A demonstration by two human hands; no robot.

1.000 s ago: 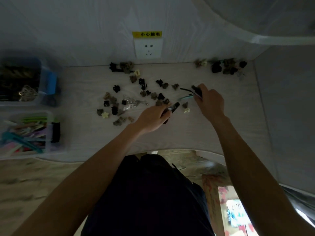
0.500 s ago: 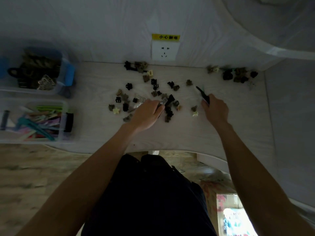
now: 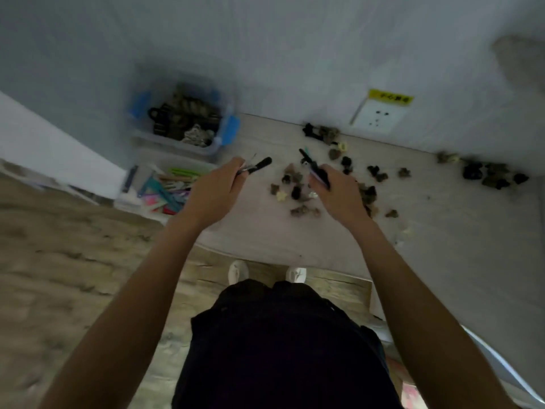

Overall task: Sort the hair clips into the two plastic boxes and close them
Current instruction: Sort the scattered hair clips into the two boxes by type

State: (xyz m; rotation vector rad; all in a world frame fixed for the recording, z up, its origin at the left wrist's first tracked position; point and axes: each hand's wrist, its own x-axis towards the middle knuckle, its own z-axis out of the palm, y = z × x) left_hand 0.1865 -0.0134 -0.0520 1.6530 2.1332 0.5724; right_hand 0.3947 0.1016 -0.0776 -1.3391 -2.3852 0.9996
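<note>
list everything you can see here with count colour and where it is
far box: one, clear with blue latches, by the wall, holds dark and tan clips
near box: one, clear, at the table's left edge, holds long colourful clips
small claw clips: many, black, brown and cream, scattered on the table
table: one, pale wood grain
socket: one, white, on the wall under a yellow label
shoes: two, white, on the floor
left hand: holds long thin clips, one black
right hand: holds long dark clips
</note>
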